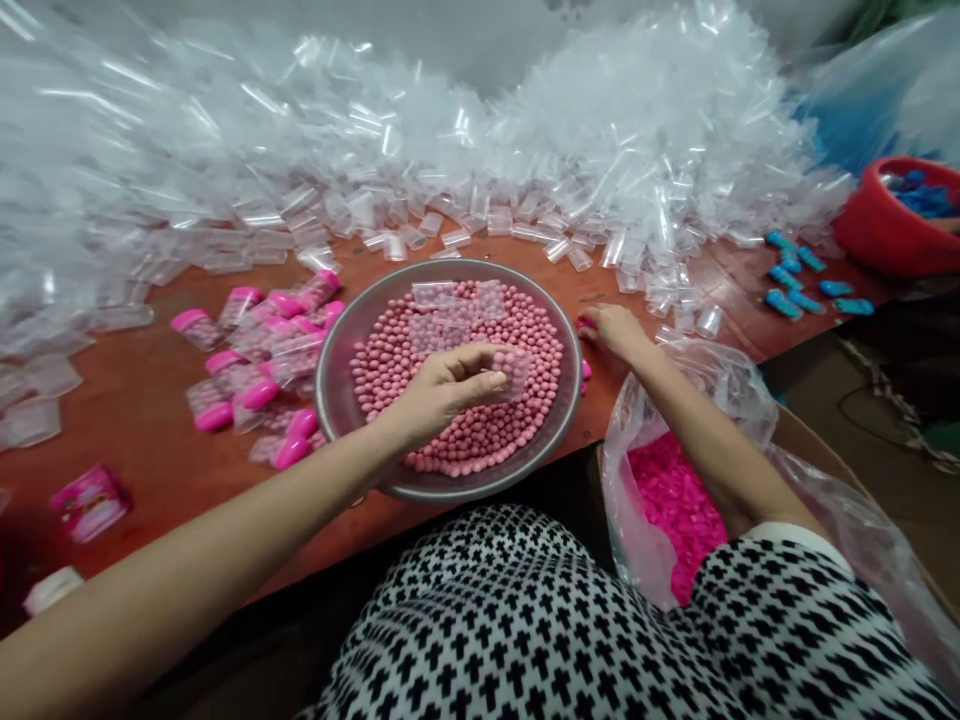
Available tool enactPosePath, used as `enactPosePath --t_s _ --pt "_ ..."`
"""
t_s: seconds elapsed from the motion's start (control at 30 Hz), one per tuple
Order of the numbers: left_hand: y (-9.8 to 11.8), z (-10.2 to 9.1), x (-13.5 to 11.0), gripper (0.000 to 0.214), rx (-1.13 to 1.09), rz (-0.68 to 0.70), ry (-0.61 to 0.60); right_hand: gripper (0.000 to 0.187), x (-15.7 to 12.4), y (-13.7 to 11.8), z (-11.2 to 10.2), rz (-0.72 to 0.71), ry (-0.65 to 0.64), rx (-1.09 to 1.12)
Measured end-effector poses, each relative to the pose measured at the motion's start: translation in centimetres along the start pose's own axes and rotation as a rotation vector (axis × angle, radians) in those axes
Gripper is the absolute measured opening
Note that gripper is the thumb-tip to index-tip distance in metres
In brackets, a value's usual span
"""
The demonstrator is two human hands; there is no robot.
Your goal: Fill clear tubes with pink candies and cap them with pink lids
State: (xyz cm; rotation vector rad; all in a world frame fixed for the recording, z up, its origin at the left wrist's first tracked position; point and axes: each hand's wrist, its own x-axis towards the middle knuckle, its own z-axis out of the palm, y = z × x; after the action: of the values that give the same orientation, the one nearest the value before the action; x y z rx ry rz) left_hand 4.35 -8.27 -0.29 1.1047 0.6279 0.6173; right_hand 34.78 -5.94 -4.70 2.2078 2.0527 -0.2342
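My left hand (457, 390) is closed round a small clear plastic tube (514, 375) with pink balls in it, over the metal bowl (328, 375). Pink candy-like balls (465, 440) fill much of this bowl, and a few clear tubes (450, 305) lie on top of them. Just right of the rim, my right hand (611, 332) is at the tabletop, fingers pinched on a bright pink cap (586, 323). Another pink cap (586, 372) lies below it, against the bowl. Filled tubes with pink caps (259, 340) are gathered left of the bowl.
Clear tubes (465, 150) are heaped along the back of the red-brown table (172, 470). A plastic bag (626, 500) of pink caps (679, 510) stands below the table edge at right. Blue-capped tubes (787, 275), a red tub (874, 225) and a pink packet (90, 503) also lie around.
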Motion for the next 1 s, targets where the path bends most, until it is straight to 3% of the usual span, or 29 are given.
enactPosePath --t_s 0.2,0.33,0.5,0.57,0.63,0.7,0.77,0.87,1.0 --pt "0.1 -0.7 -0.3 0.037 -0.174 0.0 -0.044 0.022 0.5 1.2 -0.6 -0.014 -0.037 -0.056" --pt "0.3 -0.6 -0.4 0.038 -0.182 0.017 -0.059 0.013 -0.3 1.3 -0.9 0.003 0.009 -0.029" --pt "0.2 -0.3 -0.6 0.034 -0.086 0.069 -0.043 0.04 -2.9 -0.7 -2.5 -0.005 0.187 0.183" --pt "0.3 -0.4 -0.7 0.031 -0.009 0.098 -0.025 0.045 -4.7 -2.5 -4.1 -0.12 0.29 0.431" --pt "0.5 -0.6 -0.7 0.028 0.093 0.142 -0.014 0.044 -6.5 -4.7 -6.0 -0.386 0.303 0.656" --pt "0.7 -0.9 -0.7 0.025 0.212 0.202 -0.012 0.037 -7.8 -6.9 -7.7 -0.645 0.201 0.639" --pt "0.9 -1.3 -0.8 0.024 0.34 0.263 -0.01 0.034 -8.3 -8.7 -8.7 -0.8 0.109 0.524" --pt "1.2 -2.1 -1.2 0.024 0.511 0.326 0.027 0.034 -7.9 -10.1 -8.9 -0.872 0.068 0.403" --pt "1.2 -3.3 -1.8 0.024 0.683 0.351 0.163 0.026 -7.0 -10.0 -8.0 -0.832 0.083 0.362"
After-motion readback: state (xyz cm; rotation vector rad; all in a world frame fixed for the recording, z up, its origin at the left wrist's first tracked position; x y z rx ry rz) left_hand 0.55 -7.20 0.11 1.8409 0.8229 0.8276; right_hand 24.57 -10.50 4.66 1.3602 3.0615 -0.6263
